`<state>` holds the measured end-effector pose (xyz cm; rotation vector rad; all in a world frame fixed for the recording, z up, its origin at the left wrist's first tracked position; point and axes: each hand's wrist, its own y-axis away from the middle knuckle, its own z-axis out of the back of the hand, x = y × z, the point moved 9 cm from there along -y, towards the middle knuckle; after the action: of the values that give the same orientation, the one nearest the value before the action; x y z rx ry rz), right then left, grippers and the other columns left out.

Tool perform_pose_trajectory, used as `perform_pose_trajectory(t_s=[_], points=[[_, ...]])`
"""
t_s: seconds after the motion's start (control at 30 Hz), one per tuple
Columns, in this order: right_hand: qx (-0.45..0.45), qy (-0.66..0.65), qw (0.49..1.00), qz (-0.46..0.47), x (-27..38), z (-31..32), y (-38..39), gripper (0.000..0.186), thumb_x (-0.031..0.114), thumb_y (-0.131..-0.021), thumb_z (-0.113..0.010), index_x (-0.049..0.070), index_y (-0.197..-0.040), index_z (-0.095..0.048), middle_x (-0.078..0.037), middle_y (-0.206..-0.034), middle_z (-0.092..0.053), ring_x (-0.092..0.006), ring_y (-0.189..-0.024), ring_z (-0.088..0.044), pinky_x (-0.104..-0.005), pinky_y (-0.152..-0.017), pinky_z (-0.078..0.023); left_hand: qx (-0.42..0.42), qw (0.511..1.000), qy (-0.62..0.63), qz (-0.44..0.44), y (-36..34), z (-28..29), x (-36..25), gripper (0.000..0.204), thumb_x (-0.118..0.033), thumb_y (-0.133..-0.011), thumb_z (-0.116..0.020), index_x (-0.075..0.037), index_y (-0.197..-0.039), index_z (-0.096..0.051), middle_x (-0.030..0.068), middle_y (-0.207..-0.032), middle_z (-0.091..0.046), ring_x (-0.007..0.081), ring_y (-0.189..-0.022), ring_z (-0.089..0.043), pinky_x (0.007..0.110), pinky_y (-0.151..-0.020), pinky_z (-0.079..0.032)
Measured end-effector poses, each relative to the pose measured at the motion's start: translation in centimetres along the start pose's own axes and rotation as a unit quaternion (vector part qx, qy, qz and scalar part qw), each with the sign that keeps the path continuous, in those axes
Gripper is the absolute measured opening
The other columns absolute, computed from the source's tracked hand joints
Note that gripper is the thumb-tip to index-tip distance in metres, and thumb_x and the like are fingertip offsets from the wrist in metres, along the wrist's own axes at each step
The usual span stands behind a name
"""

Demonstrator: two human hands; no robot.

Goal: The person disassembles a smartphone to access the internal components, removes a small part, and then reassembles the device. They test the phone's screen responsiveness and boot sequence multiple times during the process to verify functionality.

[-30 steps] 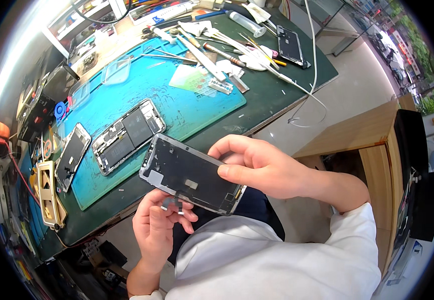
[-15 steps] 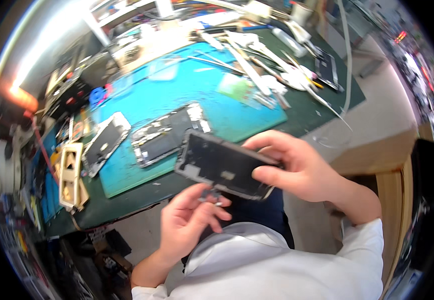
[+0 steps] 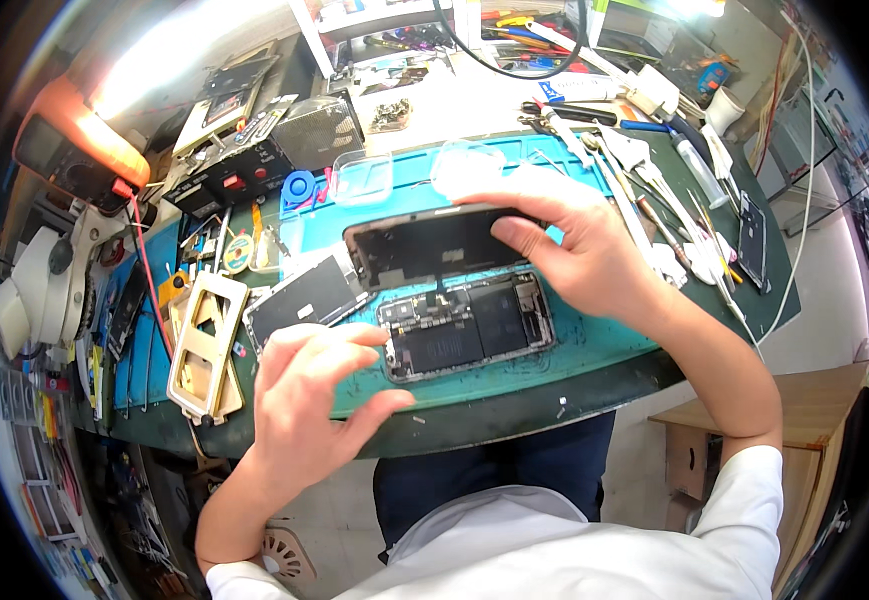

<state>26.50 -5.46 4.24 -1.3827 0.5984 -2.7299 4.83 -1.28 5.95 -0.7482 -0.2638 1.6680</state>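
My right hand (image 3: 579,255) holds a black phone screen assembly (image 3: 419,250) upright and slightly tilted, thumb on its dark back, fingers over the top edge. Beneath it an opened phone body (image 3: 469,335) lies on the teal mat (image 3: 594,340), its battery and boards exposed. A dark flex cable hangs from the screen toward that body; whether it touches cannot be told. My left hand (image 3: 319,400) is open, fingers spread and bent, just left of the phone body, holding nothing. Behind that hand a second screen assembly (image 3: 304,300) lies on the mat.
Gold metal fixtures (image 3: 204,340), a red-buttoned black device (image 3: 224,175), an orange multimeter (image 3: 74,150) and a magnifier arm (image 3: 54,280) crowd the left. Tweezers, brushes, a syringe (image 3: 694,165) and another phone part (image 3: 751,240) lie right. Clear plastic boxes (image 3: 362,178) sit at the back.
The screen has moved from my lap side up over the phone body on the mat. My left hand has let go of the cable and opened. The view has shifted toward the bench.
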Motion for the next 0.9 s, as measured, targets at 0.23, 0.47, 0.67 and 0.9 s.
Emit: perform_pose_trajectory(t_s=[0.23, 0.47, 0.67, 0.9], points=[[0.015, -0.226, 0.971, -0.078, -2.6, -1.0, -0.2, 0.029, 0.008, -0.102, -0.060, 0.001, -0.130, -0.064, -0.008, -0.120, -0.069, -0.0145, -0.107, -0.064, -0.0300, -0.095, -0.051, 0.001, 0.993, -0.102, -0.066, -1.6, -1.8, 0.3, 0.071, -0.050, -0.079, -0.081, -0.008, -0.128, -0.051, 0.0065, -0.122, -0.068, 0.0244, -0.106, -0.054, 0.037, -0.094, -0.041], [-0.016, -0.305, 0.941, -0.143, -5.1, 0.4, -0.4, 0.033, 0.012, -0.103, -0.059, -0.002, -0.133, -0.061, -0.009, -0.123, -0.068, -0.0130, -0.110, -0.062, -0.0293, -0.099, -0.049, -0.296, 0.950, 0.024, 0.099, 0.4, 6.4, 6.1, 0.043, -0.012, -0.096, -0.062, 0.006, -0.132, -0.046, 0.0178, -0.115, -0.057, 0.0240, -0.102, -0.055, 0.036, -0.093, -0.046], [-0.077, -0.264, 0.944, -0.183, -6.0, 1.6, 0.0, 0.031, 0.010, -0.102, -0.060, -0.003, -0.130, -0.062, -0.008, -0.119, -0.068, -0.0121, -0.107, -0.063, -0.0275, -0.096, -0.050, -0.374, 0.919, 0.026, 0.126, 2.9, 9.6, 7.9, 0.034, -0.011, -0.102, -0.059, 0.005, -0.130, -0.050, 0.0105, -0.091, -0.065, 0.0142, -0.079, -0.057, 0.025, -0.081, -0.048], [-0.061, -0.233, 0.948, -0.206, -6.8, 1.1, -0.1, 0.031, 0.010, -0.102, -0.061, -0.003, -0.130, -0.062, -0.007, -0.116, -0.068, -0.0105, -0.105, -0.062, -0.0257, -0.094, -0.050, -0.243, 0.963, -0.008, 0.114, 1.6, 7.4, 6.6, 0.027, -0.017, -0.106, -0.053, 0.002, -0.124, -0.050, 0.0093, -0.080, -0.070, 0.0158, -0.074, -0.061, 0.033, -0.079, -0.048]])
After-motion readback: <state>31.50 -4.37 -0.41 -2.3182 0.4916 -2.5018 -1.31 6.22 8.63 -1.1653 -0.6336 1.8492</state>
